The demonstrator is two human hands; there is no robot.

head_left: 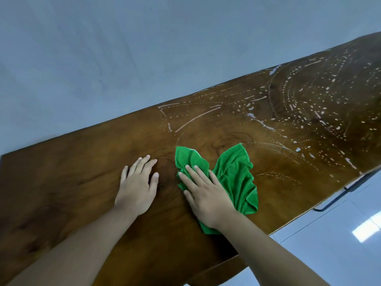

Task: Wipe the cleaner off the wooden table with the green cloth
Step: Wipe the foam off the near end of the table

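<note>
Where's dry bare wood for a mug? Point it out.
Left of the left hand, the table is bare and dry out to its end. Right of the cloth, under the right hand, cleaner streaks cover the wood.

Green cloth (pixel 233 174): crumpled, spread flat on the desk (pixel 72 182) near its front edge, partly covered. Desk: dark brown wood, visible grain, glossy. Cleaner (pixel 309 104): white dotted arcs and streaks over the right half; left half shows none.
</note>
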